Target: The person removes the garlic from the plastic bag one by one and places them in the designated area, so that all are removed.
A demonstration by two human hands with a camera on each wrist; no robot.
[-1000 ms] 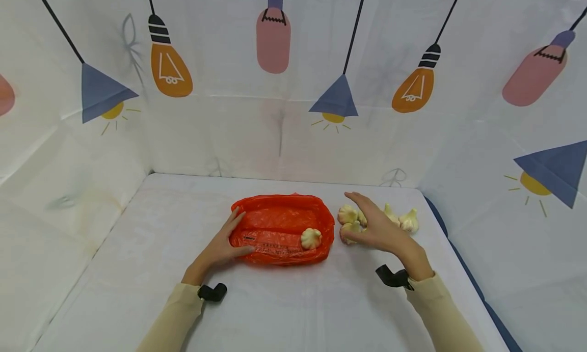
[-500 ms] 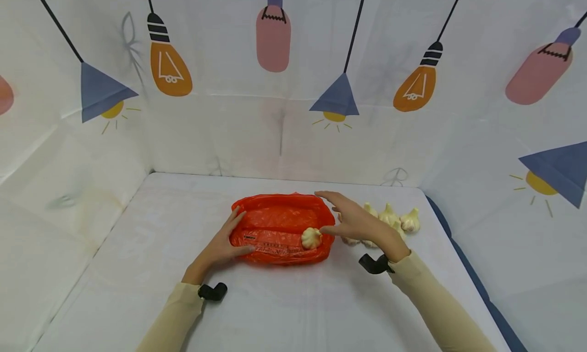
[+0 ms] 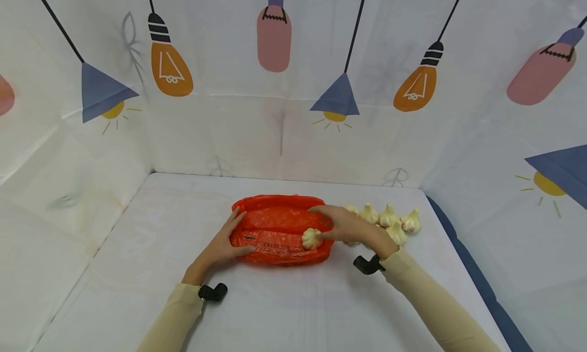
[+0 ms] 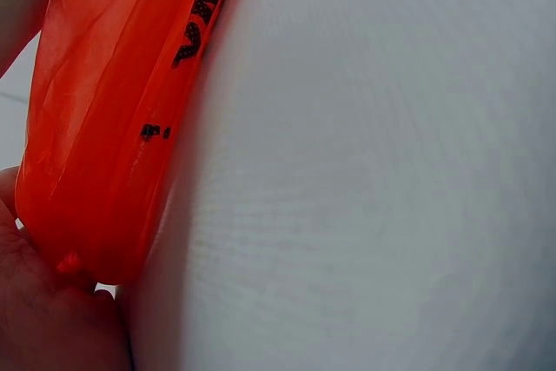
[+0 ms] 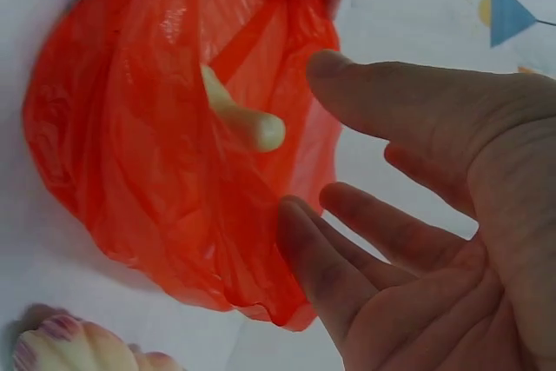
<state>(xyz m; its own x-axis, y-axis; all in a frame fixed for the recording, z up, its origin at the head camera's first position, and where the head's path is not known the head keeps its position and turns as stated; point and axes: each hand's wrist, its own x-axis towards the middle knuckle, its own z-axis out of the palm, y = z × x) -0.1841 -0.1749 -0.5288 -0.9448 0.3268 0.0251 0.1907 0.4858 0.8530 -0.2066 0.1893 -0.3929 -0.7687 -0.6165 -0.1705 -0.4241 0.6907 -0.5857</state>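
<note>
A red plastic bag point(image 3: 279, 220) with dark print lies with its wide mouth facing up. Inside, toward its right end, sits a pale garlic bulb point(image 3: 311, 239); the right wrist view catches only its stem point(image 5: 252, 126) past the bag's side. My left hand point(image 3: 220, 250) holds the bag's left end between thumb and fingers, the plastic close against the palm in the left wrist view. Over the bag's right end reaches my right hand point(image 3: 344, 224), thumb and fingers apart with nothing between them. Its thumb tip overlaps the bulb in the head view.
Several more garlic bulbs point(image 3: 389, 217) cluster on the white table point(image 3: 284, 306) right of the bag, partly behind the right hand. A white cloth point(image 3: 238, 133) printed with lamps walls the back and sides. Each wrist carries a black mount point(image 3: 213, 292).
My right hand has moved left from the garlic cluster to over the bag's right end, then slightly lower toward the bulb inside. The left hand and the bag have stayed in place.
</note>
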